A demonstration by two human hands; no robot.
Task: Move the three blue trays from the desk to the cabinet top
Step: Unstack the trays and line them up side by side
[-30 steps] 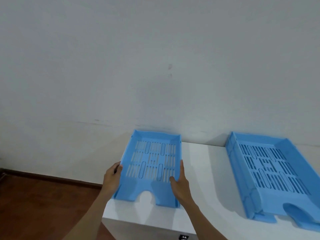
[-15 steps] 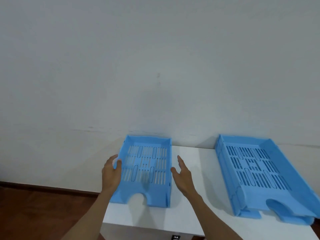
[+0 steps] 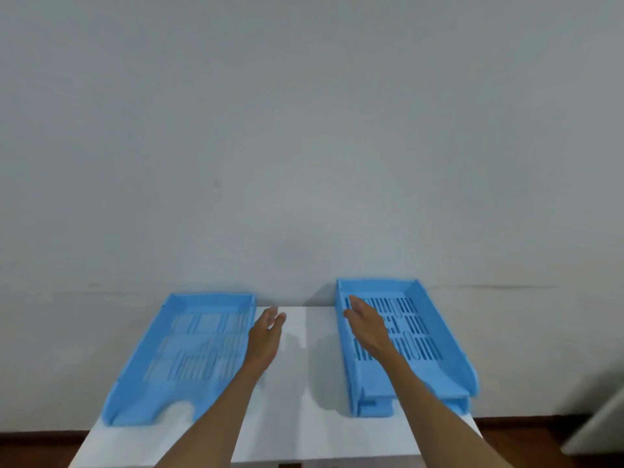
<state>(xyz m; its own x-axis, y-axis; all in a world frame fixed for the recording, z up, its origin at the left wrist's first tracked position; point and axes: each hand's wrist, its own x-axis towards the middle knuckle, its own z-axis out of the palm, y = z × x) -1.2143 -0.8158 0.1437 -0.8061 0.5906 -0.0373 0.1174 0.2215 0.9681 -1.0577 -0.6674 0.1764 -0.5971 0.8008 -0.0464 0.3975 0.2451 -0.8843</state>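
Plastic, smooth and light blue: left tray (image 3: 189,352) flat on white surface (image 3: 297,393), shallow, rectangular, slotted floor, rounded notch cut in near edge, far end close to wall (image 3: 304,130). Well apart to right on same surface, stacked trays (image 3: 435,336), same blue plastic, two nested layers visible at near end, exact count hard to tell, slotted floor with long narrow openings, raised side walls. Left hand (image 3: 265,336) above bare strip between them, just beside left tray's right wall, fingers loose and spread, grasping nothing. Right hand (image 3: 366,327) over stack's left wall and slotted floor, fingers extended, likewise released; contact with tray unclear. Matte grey wall behind; dark wooden floor (image 3: 33,447) below.
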